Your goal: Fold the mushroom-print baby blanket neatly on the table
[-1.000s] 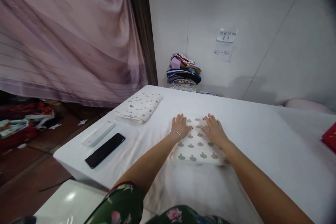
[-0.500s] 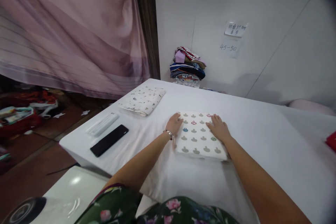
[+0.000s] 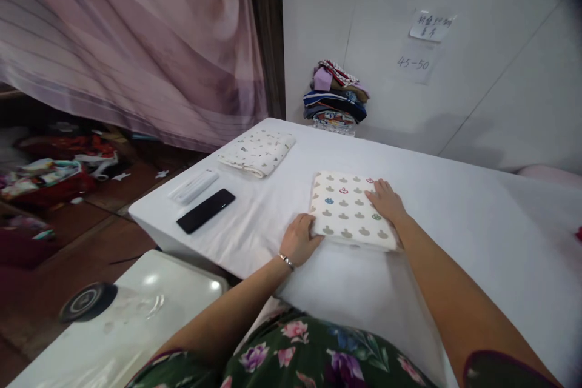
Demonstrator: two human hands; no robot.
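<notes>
A neatly folded white cloth (image 3: 348,209) with grey mushroom-like prints and a few red, blue and green ones lies on the white-covered table. My left hand (image 3: 300,239), a bracelet at its wrist, rests against the cloth's near left corner. Its thumb is spread from its fingers, and the fingertips touch the left edge. Flat over the right edge lies my right hand (image 3: 386,203), fingers stretched out on top of the cloth. A second folded cloth (image 3: 258,153), white with small dark prints, sits farther back on the left.
At the table's left are a black phone (image 3: 206,210) and a white wrapped packet (image 3: 194,187). A pile of folded fabrics (image 3: 335,100) stands behind the table by the wall. Front left, a white stool or stand (image 3: 154,291) bears a dark round object (image 3: 88,302). A pink curtain (image 3: 182,42) hangs at left.
My left hand has slid from the left edge towards me, to the cloth's near left corner. My right hand stays on the right edge. The whole view has shifted somewhat.
</notes>
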